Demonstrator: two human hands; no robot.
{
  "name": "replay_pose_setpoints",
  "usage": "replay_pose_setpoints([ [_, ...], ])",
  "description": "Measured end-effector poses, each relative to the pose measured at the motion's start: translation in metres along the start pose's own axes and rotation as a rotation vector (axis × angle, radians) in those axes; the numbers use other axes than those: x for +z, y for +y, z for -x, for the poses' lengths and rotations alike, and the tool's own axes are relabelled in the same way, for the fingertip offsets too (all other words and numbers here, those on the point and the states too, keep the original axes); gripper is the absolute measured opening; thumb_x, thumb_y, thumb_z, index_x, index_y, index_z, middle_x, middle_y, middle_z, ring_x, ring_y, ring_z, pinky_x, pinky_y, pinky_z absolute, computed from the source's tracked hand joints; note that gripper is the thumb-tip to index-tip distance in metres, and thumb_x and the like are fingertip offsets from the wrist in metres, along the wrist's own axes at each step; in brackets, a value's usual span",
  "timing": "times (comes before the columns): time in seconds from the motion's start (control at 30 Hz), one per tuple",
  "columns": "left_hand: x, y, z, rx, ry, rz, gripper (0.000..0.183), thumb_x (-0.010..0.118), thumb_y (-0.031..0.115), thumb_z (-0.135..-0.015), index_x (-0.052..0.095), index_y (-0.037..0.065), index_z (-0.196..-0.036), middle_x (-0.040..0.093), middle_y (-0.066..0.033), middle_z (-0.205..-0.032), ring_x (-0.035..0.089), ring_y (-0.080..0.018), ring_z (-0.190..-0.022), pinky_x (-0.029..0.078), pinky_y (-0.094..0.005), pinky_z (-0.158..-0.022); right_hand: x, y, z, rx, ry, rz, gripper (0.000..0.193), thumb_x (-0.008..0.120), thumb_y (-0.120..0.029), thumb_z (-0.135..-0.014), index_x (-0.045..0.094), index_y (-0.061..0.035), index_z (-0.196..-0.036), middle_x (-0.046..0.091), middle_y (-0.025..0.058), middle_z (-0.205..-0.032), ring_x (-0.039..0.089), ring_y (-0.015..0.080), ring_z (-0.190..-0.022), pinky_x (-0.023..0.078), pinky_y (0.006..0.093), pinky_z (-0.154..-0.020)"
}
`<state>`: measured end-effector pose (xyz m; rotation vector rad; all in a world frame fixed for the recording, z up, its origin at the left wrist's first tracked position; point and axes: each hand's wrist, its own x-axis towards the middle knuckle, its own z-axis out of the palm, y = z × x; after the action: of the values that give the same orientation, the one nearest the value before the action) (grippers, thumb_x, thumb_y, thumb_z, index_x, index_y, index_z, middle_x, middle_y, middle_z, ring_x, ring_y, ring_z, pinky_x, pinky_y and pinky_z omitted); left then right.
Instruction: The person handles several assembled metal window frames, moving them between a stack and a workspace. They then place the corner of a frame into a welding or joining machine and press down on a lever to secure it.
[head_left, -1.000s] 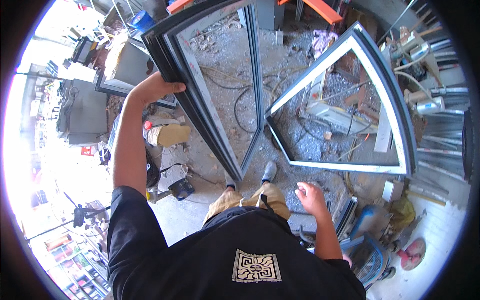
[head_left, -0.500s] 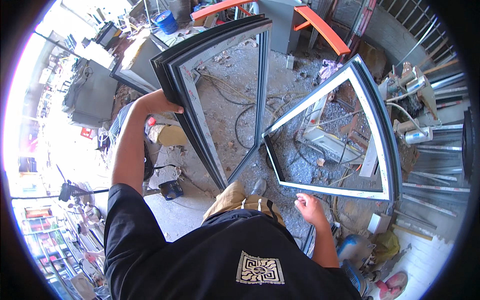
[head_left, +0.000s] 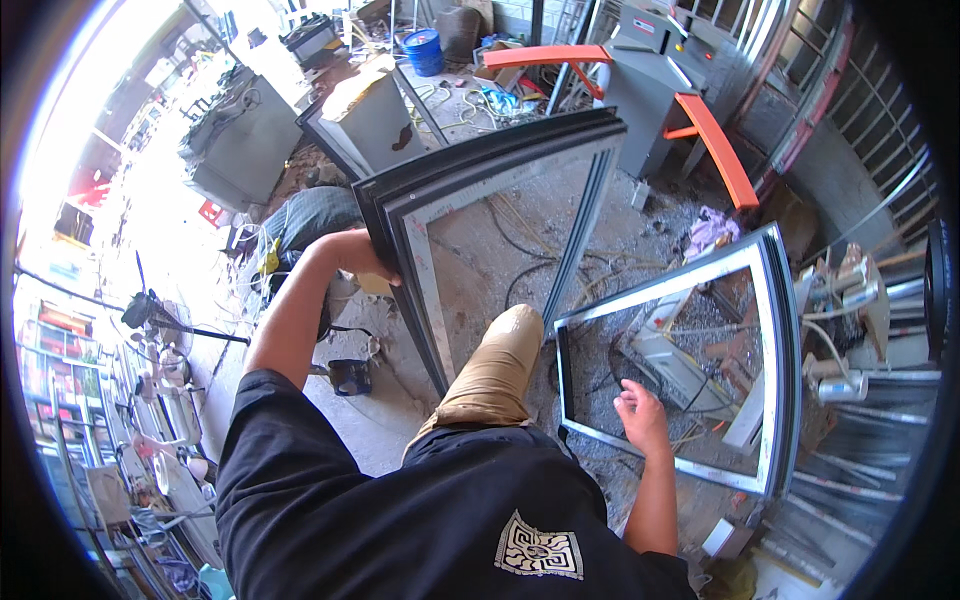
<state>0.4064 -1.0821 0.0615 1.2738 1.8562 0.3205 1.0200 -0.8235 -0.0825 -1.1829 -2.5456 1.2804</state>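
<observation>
On the left, my left hand (head_left: 365, 255) is closed round the outer edge of a stack of dark window frames (head_left: 408, 222), whose near face carries whitish film. The stack stands tilted on the floor. My raised knee (head_left: 515, 335) in tan trousers is in front of its lower part; I cannot tell whether they touch. My right hand (head_left: 642, 415) hangs in front of another window frame (head_left: 780, 370), white-faced with dark sides, standing to the right. Its fingers are loosely bent and apart, holding nothing. They appear over that frame's opening; contact is not visible.
A grey machine (head_left: 645, 110) with orange arms stands beyond the frames. Hoses (head_left: 520, 235) and debris lie on the floor. Metal profiles (head_left: 860, 440) are stacked at right, beside a clamp-like machine (head_left: 850, 300). A dark cloth-covered shape (head_left: 315, 215) and a small dark box (head_left: 350, 377) are at left.
The view has shifted, so the surroundings sit lower and further right. My knee has risen beside the left stack. My right hand now overlaps the right frame's opening; my left hand keeps its hold.
</observation>
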Motion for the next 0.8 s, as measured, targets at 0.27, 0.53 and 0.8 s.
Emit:
replay_pose_setpoints([
  [0.27,-0.024,-0.015,0.009,-0.047,-0.076,-0.111,0.05,0.097,0.034,-0.088,0.082,0.009,-0.129,0.084,-0.015,-0.117,0.076,-0.0241,-0.106,0.058,-0.0392,-0.1,-0.019,-0.047,-0.154,0.005,0.057,-0.098,0.082,0.084,-0.027,-0.101,0.044,-0.0051,-0.169,0.08,0.021,-0.126,0.079,0.0303,-0.107,0.061,0.044,-0.098],
  [0.53,-0.023,-0.087,-0.017,0.365,0.039,0.203,0.054,0.099,0.033,-0.084,0.08,0.011,-0.13,0.083,-0.018,-0.118,0.075,-0.0308,-0.108,0.057,-0.0436,-0.102,0.03,-0.078,-0.363,0.149,0.148,-0.397,0.112,0.096,-0.025,-0.091,0.027,-0.0049,-0.176,0.056,0.0273,-0.162,0.058,0.0362,-0.145,0.048,0.0481,-0.121],
  [0.8,-0.082,-0.106,-0.062,0.154,-0.105,0.054,0.056,0.101,0.027,-0.075,0.078,0.01,-0.122,0.081,-0.0213,-0.118,0.074,-0.0458,-0.118,0.058,-0.0523,-0.099,0.081,-0.023,-0.479,0.313,0.376,-0.674,0.075,0.087,0.0,-0.089,0.057,0.0016,-0.157,0.066,0.0112,-0.154,0.061,0.0262,-0.139,0.041,0.0406,-0.124],
])
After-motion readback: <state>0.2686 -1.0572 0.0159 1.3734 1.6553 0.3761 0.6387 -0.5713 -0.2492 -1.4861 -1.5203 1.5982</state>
